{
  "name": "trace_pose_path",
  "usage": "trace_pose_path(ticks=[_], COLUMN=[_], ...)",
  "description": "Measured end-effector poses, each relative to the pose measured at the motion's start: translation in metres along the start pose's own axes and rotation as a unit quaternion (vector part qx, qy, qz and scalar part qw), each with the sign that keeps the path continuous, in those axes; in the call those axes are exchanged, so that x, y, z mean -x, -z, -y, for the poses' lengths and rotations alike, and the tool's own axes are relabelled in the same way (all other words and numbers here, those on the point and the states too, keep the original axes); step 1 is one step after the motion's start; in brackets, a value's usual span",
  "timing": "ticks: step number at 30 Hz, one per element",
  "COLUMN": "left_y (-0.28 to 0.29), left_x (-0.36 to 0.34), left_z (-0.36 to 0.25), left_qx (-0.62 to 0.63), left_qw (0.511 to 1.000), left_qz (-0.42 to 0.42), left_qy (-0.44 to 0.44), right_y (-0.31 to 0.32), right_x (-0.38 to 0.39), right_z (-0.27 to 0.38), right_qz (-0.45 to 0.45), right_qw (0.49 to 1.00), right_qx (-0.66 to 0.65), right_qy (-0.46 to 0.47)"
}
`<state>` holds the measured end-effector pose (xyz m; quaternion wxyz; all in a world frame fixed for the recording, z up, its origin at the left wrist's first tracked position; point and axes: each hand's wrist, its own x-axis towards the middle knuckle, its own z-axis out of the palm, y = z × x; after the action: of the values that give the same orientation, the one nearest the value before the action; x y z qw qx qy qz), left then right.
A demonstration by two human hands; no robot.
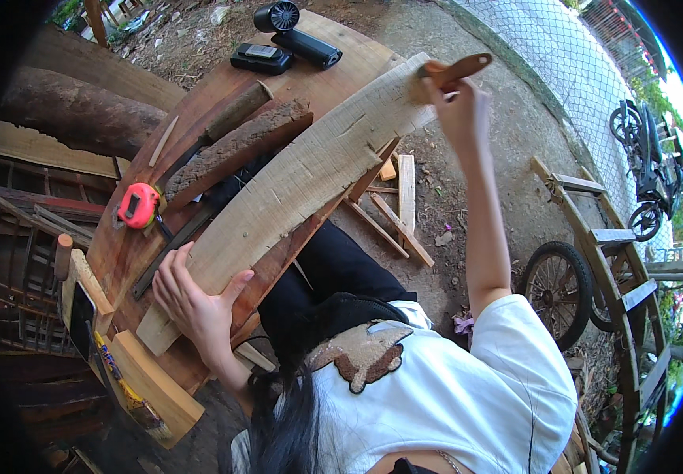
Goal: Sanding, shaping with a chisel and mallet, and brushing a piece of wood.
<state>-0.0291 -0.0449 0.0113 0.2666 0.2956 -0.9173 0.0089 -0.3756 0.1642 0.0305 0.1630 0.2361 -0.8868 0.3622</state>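
Observation:
A long, pale wooden plank (302, 178) lies slanted across the table, from near left to far right, with cracks and notches in its face. Across its near end spreads my left hand (199, 304), thumb by one edge and fingers by the other, gripping it. At the far end, my right hand (466, 114) is closed around a brush (468, 68) with a brown wooden handle. The brush's head meets the plank's surface there, slightly blurred.
On the wooden table (357, 51) are a pink tape measure (139, 205), a rough bark-covered piece (239, 150), a small black fan (302, 43) and a black case (261, 58). Wood strips (405, 205) lie on the ground. A wooden ladder (606, 236) and a wheel (556, 294) stand at right.

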Motion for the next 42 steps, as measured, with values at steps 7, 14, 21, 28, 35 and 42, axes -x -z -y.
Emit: trace_pose_path(ticks=[7,14,21,28,35,42], left_y=[-0.005,-0.002,-0.005,-0.007,-0.005,-0.006], left_x=[0.002,0.001,0.001,0.003,0.0,0.001], left_z=[0.006,0.006,0.006,0.008,0.005,0.006], left_qx=[-0.008,0.001,0.006,-0.003,0.012,0.026], left_qw=[1.0,1.0,1.0,1.0,1.0,1.0], left_qz=[0.011,0.021,0.012,0.014,0.019,0.009], left_qy=[-0.004,0.004,-0.003,0.005,0.01,0.009], right_y=[-0.024,-0.006,-0.032,-0.033,-0.023,-0.011], right_x=[0.07,-0.018,-0.019,0.044,-0.032,-0.056], right_z=[0.12,0.021,0.039,0.105,0.011,-0.007], right_qz=[0.277,0.114,0.101,0.173,0.01,0.134], right_qw=[0.917,0.993,0.99,0.972,0.994,0.99], right_qx=[-0.25,-0.013,0.089,-0.07,0.017,0.044], right_qy=[0.139,0.016,0.042,0.142,0.107,-0.003])
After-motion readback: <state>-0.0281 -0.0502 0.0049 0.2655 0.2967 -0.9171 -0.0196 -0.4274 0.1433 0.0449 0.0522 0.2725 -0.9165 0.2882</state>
